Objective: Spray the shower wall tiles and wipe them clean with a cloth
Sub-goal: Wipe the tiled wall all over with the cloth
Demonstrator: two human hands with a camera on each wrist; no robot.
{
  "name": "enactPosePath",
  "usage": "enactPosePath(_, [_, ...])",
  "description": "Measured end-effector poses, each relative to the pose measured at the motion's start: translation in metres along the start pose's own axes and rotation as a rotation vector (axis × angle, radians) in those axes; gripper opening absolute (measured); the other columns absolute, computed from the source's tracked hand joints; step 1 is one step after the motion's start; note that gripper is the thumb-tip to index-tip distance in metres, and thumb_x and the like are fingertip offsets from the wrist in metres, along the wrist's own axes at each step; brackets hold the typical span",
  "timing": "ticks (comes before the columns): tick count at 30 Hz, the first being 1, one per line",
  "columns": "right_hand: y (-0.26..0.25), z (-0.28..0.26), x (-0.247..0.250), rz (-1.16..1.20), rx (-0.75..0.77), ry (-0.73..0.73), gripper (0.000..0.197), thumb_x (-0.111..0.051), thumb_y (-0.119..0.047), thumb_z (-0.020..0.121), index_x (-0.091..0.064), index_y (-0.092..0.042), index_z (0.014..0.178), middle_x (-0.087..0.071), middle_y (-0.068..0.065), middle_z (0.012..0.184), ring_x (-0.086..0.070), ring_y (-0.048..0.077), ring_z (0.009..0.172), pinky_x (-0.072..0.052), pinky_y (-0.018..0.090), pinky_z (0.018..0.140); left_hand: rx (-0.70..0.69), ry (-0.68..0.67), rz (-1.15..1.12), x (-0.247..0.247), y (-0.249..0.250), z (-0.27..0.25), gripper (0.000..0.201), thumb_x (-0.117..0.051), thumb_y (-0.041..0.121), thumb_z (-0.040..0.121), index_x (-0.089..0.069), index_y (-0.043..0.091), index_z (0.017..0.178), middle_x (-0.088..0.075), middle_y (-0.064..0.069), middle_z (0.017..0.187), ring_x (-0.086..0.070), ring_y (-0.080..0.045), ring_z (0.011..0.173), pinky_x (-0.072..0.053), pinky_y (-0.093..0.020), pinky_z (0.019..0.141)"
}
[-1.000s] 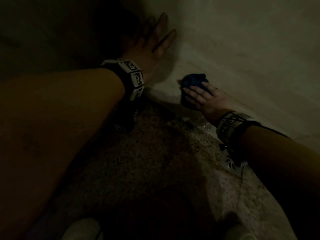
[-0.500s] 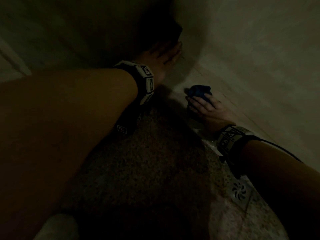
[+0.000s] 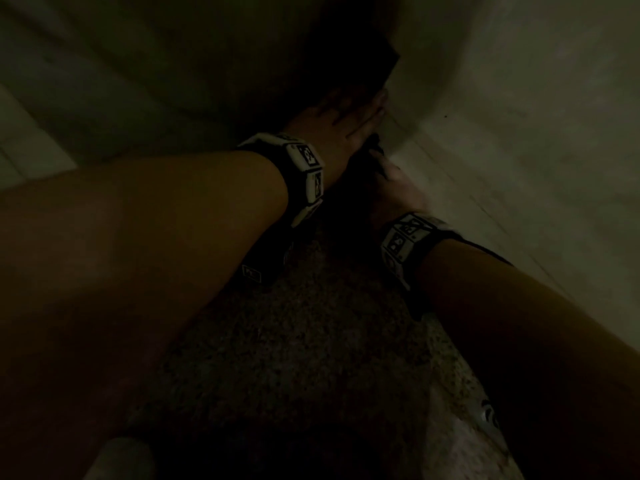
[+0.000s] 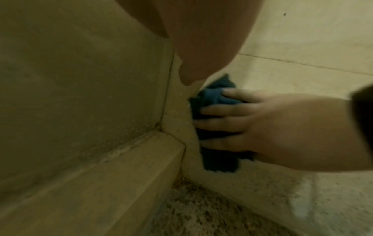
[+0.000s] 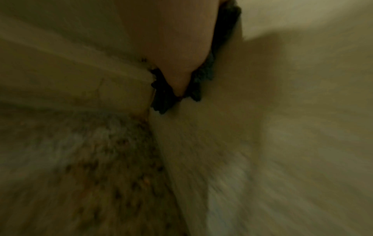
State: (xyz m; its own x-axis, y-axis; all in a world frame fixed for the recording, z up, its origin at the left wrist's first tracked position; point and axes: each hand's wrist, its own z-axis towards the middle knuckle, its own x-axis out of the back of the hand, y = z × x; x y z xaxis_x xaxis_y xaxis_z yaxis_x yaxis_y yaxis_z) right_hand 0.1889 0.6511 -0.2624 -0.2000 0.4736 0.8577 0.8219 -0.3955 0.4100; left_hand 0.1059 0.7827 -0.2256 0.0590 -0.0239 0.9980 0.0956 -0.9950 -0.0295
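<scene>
Nearest, at the bottom of the head view, lies the speckled floor [image 3: 311, 341]. Beyond it the right hand [image 4: 272, 127] presses the blue cloth [image 4: 214, 97] with straight fingers against the wall tiles [image 4: 302, 39] low in the corner. Farthest, the left hand [image 3: 346, 116] lies flat and empty on the adjoining wall. Wiping is under way; next probably calls for sweeping the cloth along the bottom tile.

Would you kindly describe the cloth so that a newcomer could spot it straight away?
Find the corner where the two pale tiled walls meet the speckled floor. Low on the right-hand wall, just above the floor, the right hand presses a crumpled cloth against the tile. It is the only dark blue thing among beige surfaces.
</scene>
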Motion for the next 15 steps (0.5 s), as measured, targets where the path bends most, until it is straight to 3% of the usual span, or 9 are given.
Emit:
enactPosePath(2, [0.0,0.0,-0.001,0.198,-0.018,0.053,0.049,-0.038,-0.008,0.099,-0.025,-0.007,0.146,-0.018,0.004,0.156,-0.018,0.019,0.141,-0.008,0.004,0.098,-0.001,-0.001,0.003,-0.002,0.002,-0.001,0.067,-0.027,0.025,0.1,0.016,0.01,0.148,0.022,-0.007,0.156,0.014,-0.028,0.144,0.012,-0.036,0.114])
enactPosePath(4, [0.008,0.0,-0.006,0.143,0.031,0.083,0.05,-0.043,-0.011,0.097,-0.029,-0.009,0.146,-0.019,0.004,0.155,-0.02,0.022,0.141,-0.011,0.005,0.1,-0.001,0.007,0.016,-0.001,-0.001,-0.001,0.067,-0.028,0.024,0.1,0.016,0.01,0.148,0.021,-0.006,0.156,0.014,-0.028,0.144,0.012,-0.037,0.114])
enactPosePath(5, [0.009,-0.001,-0.009,-0.073,0.144,0.026,0.052,-0.04,-0.021,0.099,-0.025,-0.01,0.147,-0.018,0.005,0.156,-0.016,0.025,0.143,-0.007,0.013,0.109,0.006,0.003,0.023,0.0,-0.001,-0.001,0.066,-0.028,0.023,0.1,0.016,0.01,0.148,0.021,-0.006,0.156,0.014,-0.028,0.144,0.011,-0.037,0.115])
enactPosePath(6, [0.004,-0.002,-0.008,-0.352,0.212,-0.058,0.055,-0.035,-0.034,0.099,-0.02,-0.013,0.149,-0.018,0.006,0.156,-0.01,0.029,0.144,0.0,0.029,0.115,0.015,0.0,0.025,0.002,0.001,-0.003,0.066,-0.028,0.022,0.1,0.016,0.01,0.148,0.022,-0.006,0.156,0.015,-0.028,0.144,0.011,-0.038,0.115])
enactPosePath(7, [0.004,-0.002,-0.005,-0.583,0.262,-0.095,0.06,-0.03,-0.045,0.098,-0.017,-0.018,0.149,-0.017,0.006,0.156,-0.005,0.031,0.144,0.009,0.042,0.114,0.018,-0.001,0.03,0.003,0.003,-0.005,0.066,-0.027,0.021,0.1,0.016,0.011,0.148,0.021,-0.006,0.156,0.015,-0.028,0.144,0.01,-0.038,0.115])
enactPosePath(8, [0.006,-0.004,-0.004,-0.665,0.27,-0.126,0.063,-0.026,-0.052,0.097,-0.015,-0.02,0.15,-0.017,0.006,0.156,-0.002,0.031,0.144,0.012,0.046,0.113,0.024,0.003,0.026,0.005,0.004,-0.007,0.066,-0.027,0.019,0.099,0.016,0.01,0.148,0.021,-0.006,0.156,0.014,-0.029,0.144,0.01,-0.038,0.115])
enactPosePath(12, [0.022,-0.032,-0.005,-0.668,0.225,-0.132,0.073,-0.018,-0.057,0.097,0.007,-0.013,0.15,0.005,0.006,0.158,0.009,0.028,0.145,0.007,0.045,0.115,-0.024,0.045,0.033,0.01,0.007,-0.015,0.067,-0.029,0.025,0.099,0.012,0.008,0.149,0.018,-0.009,0.157,0.011,-0.031,0.145,0.008,-0.039,0.115])
enactPosePath(15, [0.033,-0.056,-0.003,-0.732,0.247,-0.161,0.061,-0.016,-0.042,0.102,0.005,-0.01,0.149,0.007,0.008,0.158,0.01,0.026,0.145,0.006,0.046,0.114,-0.021,0.01,0.035,0.023,0.011,-0.016,0.073,-0.033,0.027,0.098,0.016,0.009,0.148,0.023,-0.007,0.156,0.015,-0.029,0.144,0.01,-0.038,0.115])
